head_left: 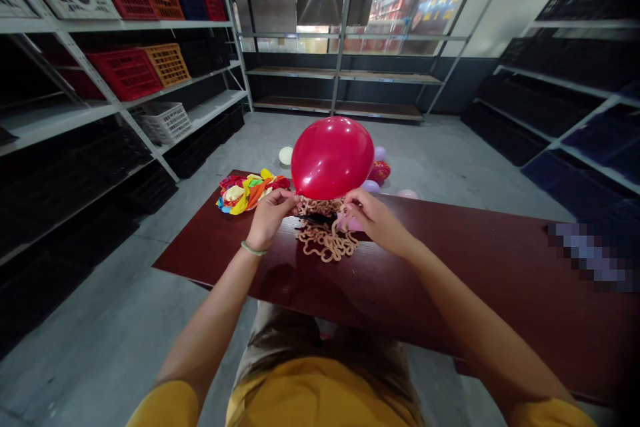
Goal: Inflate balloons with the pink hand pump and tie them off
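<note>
An inflated red balloon [333, 157] is up above the table, its neck pinched between the thumb and fingers of my left hand [273, 215]. My right hand [373, 219] is closed just below the balloon's right side, and a strand of the beige curly cord [327, 243] appears to run down from its fingertips. The rest of that cord lies in a loose heap on the brown table [450, 253], between my hands. Among its loops is a dark object [317, 217] that I cannot make out. Left of my left hand lies a pile of uninflated, multicoloured balloons [253, 192].
Beyond the table, inflated balloons lie on the floor, including a white balloon [285, 155] and a patterned red balloon [381, 172]. Metal shelves [145, 23] with plastic crates stand at left. Another rack [345, 73] spans the back; dark crates line the right.
</note>
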A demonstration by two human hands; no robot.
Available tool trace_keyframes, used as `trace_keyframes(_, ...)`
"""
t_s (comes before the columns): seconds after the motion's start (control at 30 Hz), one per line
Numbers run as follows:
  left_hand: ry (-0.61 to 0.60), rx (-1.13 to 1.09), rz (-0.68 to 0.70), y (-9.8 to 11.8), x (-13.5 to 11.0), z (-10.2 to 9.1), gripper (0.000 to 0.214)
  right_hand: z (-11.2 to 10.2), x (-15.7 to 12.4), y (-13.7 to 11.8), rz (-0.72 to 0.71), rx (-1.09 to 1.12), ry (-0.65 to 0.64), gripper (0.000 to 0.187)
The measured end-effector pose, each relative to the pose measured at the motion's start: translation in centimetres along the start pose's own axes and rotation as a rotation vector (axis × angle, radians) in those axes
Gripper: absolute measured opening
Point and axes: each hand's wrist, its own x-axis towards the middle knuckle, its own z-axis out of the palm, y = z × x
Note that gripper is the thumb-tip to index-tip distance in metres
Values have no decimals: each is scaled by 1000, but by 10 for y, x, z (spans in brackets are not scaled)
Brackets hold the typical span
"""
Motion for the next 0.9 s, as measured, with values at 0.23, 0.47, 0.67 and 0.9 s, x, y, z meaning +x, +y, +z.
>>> trace_keyframes(0.23,-97,181,69,13,8,8,25,-54,11,-50,157,421,-57,1)
trace_keyframes(0.47,-212,562,288,24,13,28,12,-111,71,-122,216,220,51,10)
trace_keyframes(0.67,-258,627,371,24,7,51,12,-103,131,-118,-20,-157,268,11)
trace_keyframes(0.9,-203,591,404,18,-2,56,13,-76,110,-87,14,-477,18,15)
